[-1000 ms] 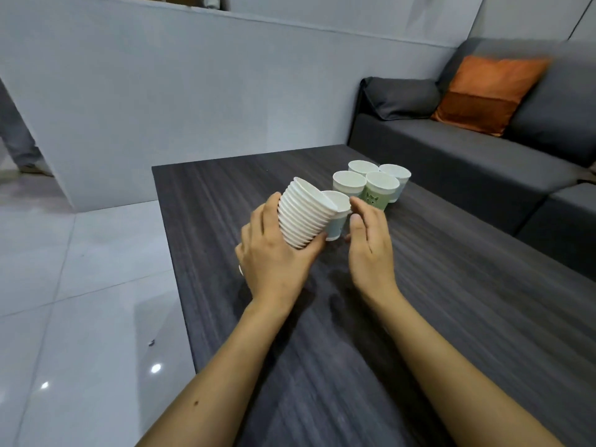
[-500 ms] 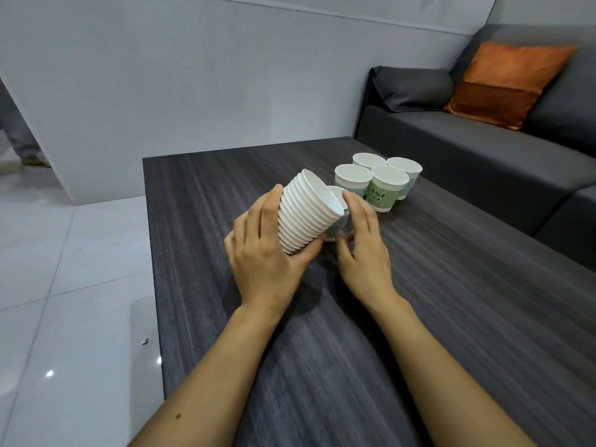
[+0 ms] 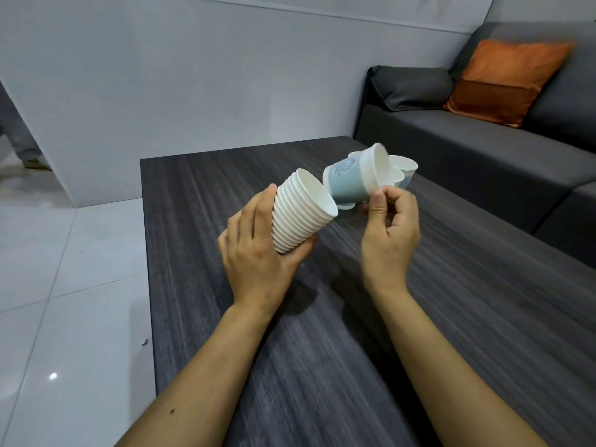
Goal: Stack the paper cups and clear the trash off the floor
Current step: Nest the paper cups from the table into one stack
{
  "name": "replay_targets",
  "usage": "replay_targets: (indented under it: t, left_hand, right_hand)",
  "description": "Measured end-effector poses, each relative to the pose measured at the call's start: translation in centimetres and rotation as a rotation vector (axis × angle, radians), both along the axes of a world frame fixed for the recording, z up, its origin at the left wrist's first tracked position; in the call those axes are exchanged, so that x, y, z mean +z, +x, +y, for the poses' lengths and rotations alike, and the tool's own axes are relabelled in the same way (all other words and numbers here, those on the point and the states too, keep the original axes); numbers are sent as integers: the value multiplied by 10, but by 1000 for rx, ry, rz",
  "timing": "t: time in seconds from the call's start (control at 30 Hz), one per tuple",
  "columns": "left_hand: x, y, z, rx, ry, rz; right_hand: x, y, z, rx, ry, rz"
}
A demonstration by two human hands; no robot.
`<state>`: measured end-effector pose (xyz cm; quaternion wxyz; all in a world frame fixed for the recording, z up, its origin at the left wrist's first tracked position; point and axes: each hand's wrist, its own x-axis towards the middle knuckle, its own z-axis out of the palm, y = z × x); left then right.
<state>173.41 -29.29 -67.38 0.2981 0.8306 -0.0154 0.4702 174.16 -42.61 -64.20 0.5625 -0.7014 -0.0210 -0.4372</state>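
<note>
Your left hand (image 3: 258, 253), at the centre of the frame, is wrapped around the stack of white cups (image 3: 300, 214). The fingers curl over its far side and the thumb sits underneath. The stack is held off the table (image 3: 225, 175) and tilted, with its open mouth facing the upper right.

Your right hand (image 3: 390, 227), just right of centre, pinches the blue cup (image 3: 348, 182) near its rim between thumb and fingertips. That cup is tilted the same way, with its base toward the lower left and its mouth toward the upper right. The base sits right at the upper edge of the stack's mouth. Whether it touches the rim is hard to tell.

That is the relation that matters. The two long axes run nearly parallel, but the blue cup sits slightly above the stack's line. My read is that you need to drop the base a little toward the centre of the mouth and then slide it down and left along that shared axis. The right hand is the one placed to make that move.

More loose cups (image 3: 407, 166) stand on the table behind the blue cup, partly hidden. A small scrap (image 3: 144, 342) lies on the floor (image 3: 64, 253) at the lower left, so the trash is probably not yet cleared.
</note>
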Motion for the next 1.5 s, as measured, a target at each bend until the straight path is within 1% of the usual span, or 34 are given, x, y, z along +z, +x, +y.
replay_targets:
  t: [0.07, 0.17, 0.23, 0.3, 0.37, 0.53, 0.63, 0.7, 0.8, 0.87, 0.97, 1.07, 1.2, 1.3, 1.4, 1.5]
  left_hand:
    - [0, 0, 0, -11, -2, 5]
    - [0, -1, 0, -8, 7, 4]
    - [0, 0, -1, -3, 27, 2]
    - [-1, 0, -1, 0, 65, 6]
    - [-1, 0, -1, -2, 63, 8]
    - [-2, 2, 0, 31, 34, 25]
    - [-2, 1, -1, 17, -1, 49]
    - [-1, -1, -3, -6, -42, 65]
    - [4, -1, -9, -61, -74, 102]
    - [9, 3, -12, -113, -96, 144]
    - [14, 10, -10, -195, -153, 201]
    - [16, 14, -8, -270, -175, 220]
    - [22, 27, -9, -328, -203, 234]
    - [23, 39, -8, -345, -263, 209]
    - [20, 49, -12, -320, -284, 189]
    - [17, 62, -17, -292, -282, 180]
  right_hand:
    - [6, -3, 2, 44, 141, 6]
    - [10, -6, 3, 105, 212, -9]
    - [8, -8, 7, 151, 122, -13]
    - [-1, -10, 17, 182, -59, -2]
    - [-12, -13, 29, 206, -175, 8]
    - [-27, -9, 36, 292, -169, 59]
    - [-28, -8, 33, 321, -212, 33]
    - [-26, -9, 31, 321, -206, 11]
    - [-22, -12, 23, 312, -141, 35]
    - [-21, -15, 13, 264, -112, 37]
    - [-23, -15, -1, 191, -40, 102]
    - [-26, -13, -5, 171, 10, 159]
    - [-28, -9, -4, 157, -35, 222]
    - [-26, -3, 0, 132, -155, 238]
    - [-25, 11, 5, 128, -215, 230]
    - [-20, 40, -2, 30, -354, 248]
